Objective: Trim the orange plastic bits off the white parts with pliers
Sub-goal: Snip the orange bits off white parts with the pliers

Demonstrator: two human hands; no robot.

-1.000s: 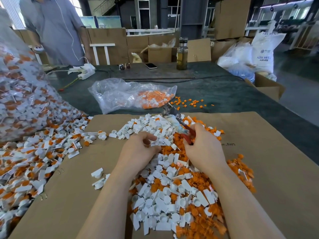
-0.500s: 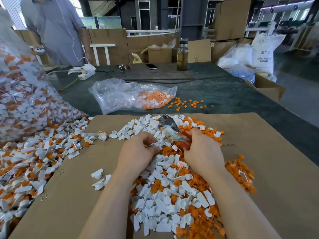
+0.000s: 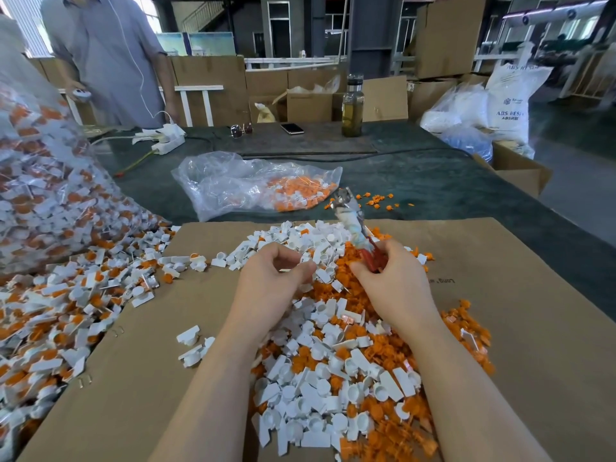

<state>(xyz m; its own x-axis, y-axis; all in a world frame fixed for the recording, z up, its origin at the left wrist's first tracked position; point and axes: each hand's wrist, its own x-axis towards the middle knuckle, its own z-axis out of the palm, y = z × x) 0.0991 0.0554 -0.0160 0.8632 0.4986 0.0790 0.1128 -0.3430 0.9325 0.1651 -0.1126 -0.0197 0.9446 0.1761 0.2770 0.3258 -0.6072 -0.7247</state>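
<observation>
My right hand (image 3: 395, 285) grips the red handles of the pliers (image 3: 353, 221), whose metal jaws point up and away from me over the table. My left hand (image 3: 270, 278) hovers over the heap with fingers and thumb curled toward each other; whether it pinches a small white part I cannot tell. Under both hands lies a heap of white parts (image 3: 320, 388) mixed with cut orange bits (image 3: 366, 348) on a brown cardboard sheet (image 3: 520, 328).
A large clear bag (image 3: 43, 195) full of white-and-orange parts spills over the left side. A smaller bag (image 3: 253, 185) with orange bits lies beyond the cardboard. A bottle (image 3: 352, 105), phone (image 3: 292, 128), sunglasses and power strip sit far back, where a person (image 3: 106, 55) stands.
The pliers have swung from lying low over the heap to pointing upward. My left hand's fingers have loosened a little.
</observation>
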